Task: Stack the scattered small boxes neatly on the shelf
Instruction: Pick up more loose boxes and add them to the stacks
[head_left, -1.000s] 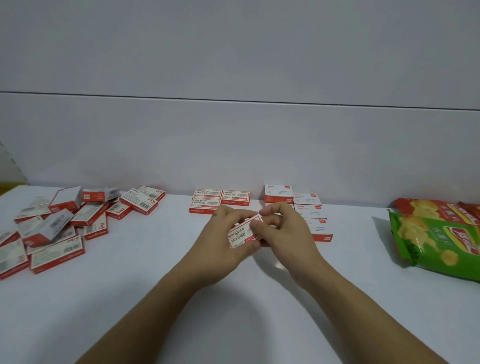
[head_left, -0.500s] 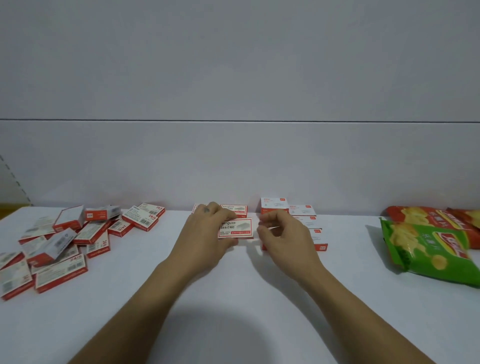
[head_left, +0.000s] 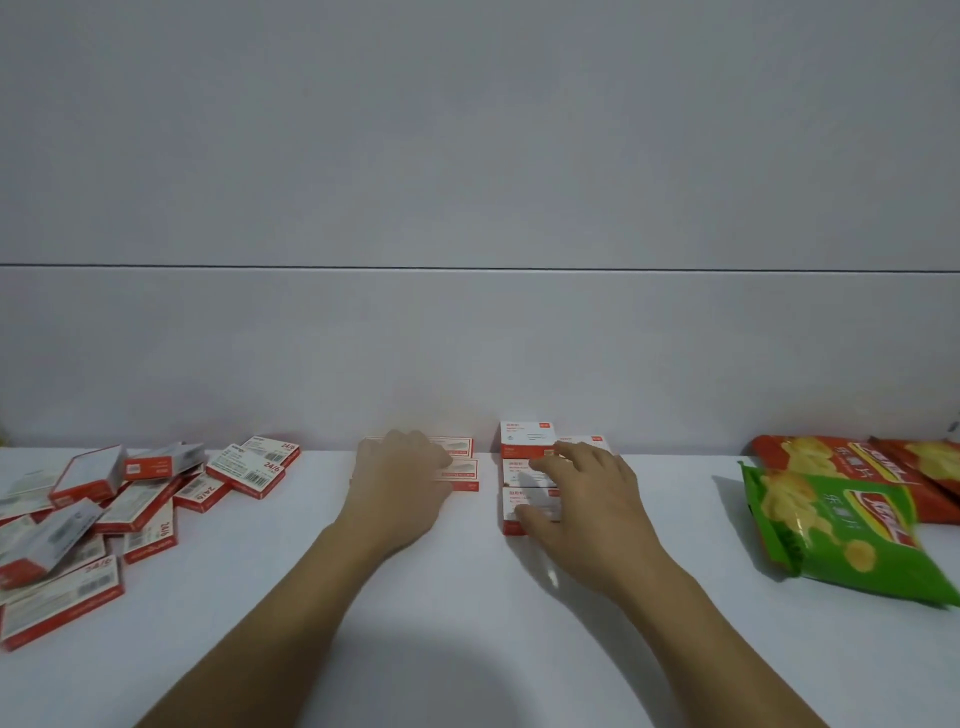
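Though bent down over the left tidy group (head_left: 462, 470) of small red-and-white boxes, showing no clear grip: fingers (head_left: 415, 447) of the left hand (head_left: 400, 483), either pinching the top box or only pressing on it; cannot tell which. Fingers (head_left: 569, 451) of the right hand (head_left: 592, 504) spread wide and relaxed, resting on the right tidy group (head_left: 527, 441), thumb against its nearest box, holding nothing. Both groups against the back wall (head_left: 467, 338), in the middle of the shelf (head_left: 467, 639), squared up but low.

Judged well short of finished: a scattered pile (head_left: 130, 499) of many more boxes, tilted and overlapping, at far left, well apart from the hands. Likely next: carrying boxes across from pile to groups.

At far right, a green crisp bag (head_left: 841, 535) partly overlapping red crisp bags (head_left: 831, 457), limiting room for stacks on that side.
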